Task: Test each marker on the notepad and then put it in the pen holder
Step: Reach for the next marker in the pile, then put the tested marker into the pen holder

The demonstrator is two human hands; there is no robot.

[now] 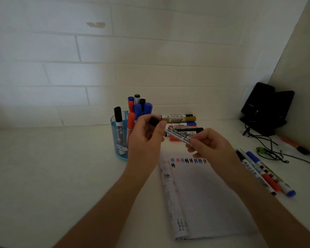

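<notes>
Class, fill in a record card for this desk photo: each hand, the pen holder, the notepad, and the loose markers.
left hand: pinches black cap
right hand: grips whiteboard marker
pen holder: blue, holds upright markers
notepad: hash marks along top
loose markers: lying behind hands; slim ones at right

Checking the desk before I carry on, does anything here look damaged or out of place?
Two things. The white brick wall has a brownish chipped patch high above the blue translucent pen holder. An orange marker lies alone beside the tangled black cables at the far right.
</notes>
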